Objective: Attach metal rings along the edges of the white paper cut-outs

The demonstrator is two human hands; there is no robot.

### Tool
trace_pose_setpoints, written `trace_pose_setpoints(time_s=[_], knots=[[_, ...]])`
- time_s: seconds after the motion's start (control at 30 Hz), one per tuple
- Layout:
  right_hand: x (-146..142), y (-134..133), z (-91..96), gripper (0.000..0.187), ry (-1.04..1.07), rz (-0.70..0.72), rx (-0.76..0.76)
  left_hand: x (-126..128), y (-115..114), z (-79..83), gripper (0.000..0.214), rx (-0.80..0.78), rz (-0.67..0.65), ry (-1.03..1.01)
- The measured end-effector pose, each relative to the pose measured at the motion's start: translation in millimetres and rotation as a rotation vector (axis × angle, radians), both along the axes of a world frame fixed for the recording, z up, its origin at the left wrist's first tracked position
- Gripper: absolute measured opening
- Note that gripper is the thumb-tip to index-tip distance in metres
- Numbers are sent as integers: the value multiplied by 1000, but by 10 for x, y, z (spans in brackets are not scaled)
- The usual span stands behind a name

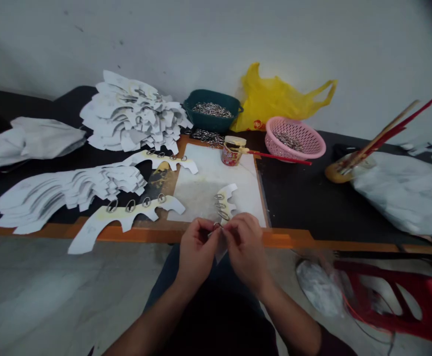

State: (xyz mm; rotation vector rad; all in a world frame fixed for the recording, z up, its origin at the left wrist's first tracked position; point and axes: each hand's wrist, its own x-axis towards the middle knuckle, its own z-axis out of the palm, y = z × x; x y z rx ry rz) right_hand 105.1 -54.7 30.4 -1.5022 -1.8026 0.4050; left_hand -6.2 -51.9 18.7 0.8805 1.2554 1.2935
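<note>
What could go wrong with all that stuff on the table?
The red-handled brush sticks out sideways at the small cup, so bumping it might tip the cup. The white cutout on the left pokes past the table's front edge, so a sleeve could knock it down. Your left hand and right hand pinch the white strip close to that edge, so it might slip and fall.

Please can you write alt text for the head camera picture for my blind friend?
A person's left hand and right hand pinch a curved white piece with metal loops at a table edge. Beyond are a tub, a red stick, a green basket and a pink basket holding metal bits, with stacked white pieces to the left.
</note>
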Motion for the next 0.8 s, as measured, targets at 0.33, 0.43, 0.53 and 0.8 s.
trace_pose_setpoints(time_s=[0.33,0.43,0.53,0.8], knots=[[-139,92,-159,9,-218,13,148,-80,57,-74,15,-29,63,57],[-173,95,-152,8,-215,-1,131,-85,49,-61,15,-21,89,65],[-199,90,-132,8,-200,-5,97,-88,27,-54,16,-4,94,68],[-171,108,-48,8,-192,60,-4,-191,26,-38,16,-21,-3,73]])
